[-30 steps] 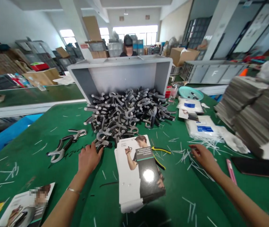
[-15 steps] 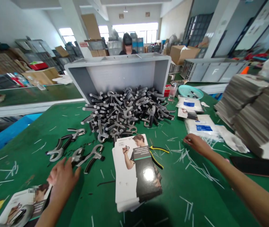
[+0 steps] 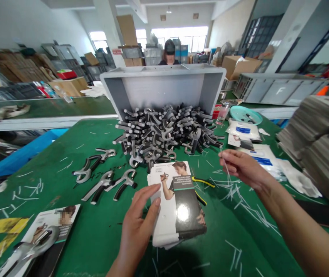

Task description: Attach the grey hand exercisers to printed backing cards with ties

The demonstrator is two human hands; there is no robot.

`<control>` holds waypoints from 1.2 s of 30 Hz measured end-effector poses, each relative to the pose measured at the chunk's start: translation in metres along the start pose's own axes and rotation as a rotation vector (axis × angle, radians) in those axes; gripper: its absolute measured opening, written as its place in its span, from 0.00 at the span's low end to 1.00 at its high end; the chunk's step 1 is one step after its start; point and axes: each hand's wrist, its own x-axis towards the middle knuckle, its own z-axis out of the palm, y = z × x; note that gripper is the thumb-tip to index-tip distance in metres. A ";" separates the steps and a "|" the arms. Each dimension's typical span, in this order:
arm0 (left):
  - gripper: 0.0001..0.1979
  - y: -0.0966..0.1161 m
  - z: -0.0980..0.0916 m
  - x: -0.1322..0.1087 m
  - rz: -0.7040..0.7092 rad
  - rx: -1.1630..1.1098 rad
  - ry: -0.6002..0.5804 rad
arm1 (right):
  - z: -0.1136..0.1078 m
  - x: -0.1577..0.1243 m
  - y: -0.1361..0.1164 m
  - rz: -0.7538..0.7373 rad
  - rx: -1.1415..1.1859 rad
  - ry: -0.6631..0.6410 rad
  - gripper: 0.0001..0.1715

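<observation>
The left hand is being laid with fingers spread and slack on the left edge of a stack of printed backing cards, which is lying on the green worktop right in front of the person. Nothing is being gripped by that hand. A thin white tie is being pinched between the fingertips of the right hand, which is being held above loose white ties scattered on the worktop. Yellow-handled cutters are lying just beside the cards. Three hand grippers are lying to the left, near a large pile of grippers spilling from a tipped grey crate.
</observation>
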 end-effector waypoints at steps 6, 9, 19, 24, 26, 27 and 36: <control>0.19 0.033 0.004 0.005 0.442 0.102 -0.177 | 0.101 -0.033 -0.022 0.257 0.374 -0.667 0.12; 0.14 0.033 0.006 0.001 0.461 0.144 -0.108 | 0.126 -0.040 -0.020 0.295 0.518 -0.686 0.09; 0.05 0.019 0.005 -0.011 0.227 0.102 -0.059 | 0.147 -0.059 0.002 0.027 0.225 -0.339 0.11; 0.20 -0.004 0.004 -0.003 -0.077 0.075 0.036 | 0.140 -0.052 0.004 0.065 0.254 -0.189 0.13; 0.24 -0.019 0.002 0.001 -0.257 -0.020 0.043 | 0.140 -0.049 0.002 0.119 0.355 -0.224 0.15; 0.22 -0.025 0.000 0.002 -0.325 -0.090 0.033 | 0.141 -0.048 0.001 0.143 0.388 -0.252 0.15; 0.23 -0.035 -0.020 -0.025 -0.646 -0.582 0.184 | 0.167 -0.047 0.007 0.265 0.580 -0.504 0.15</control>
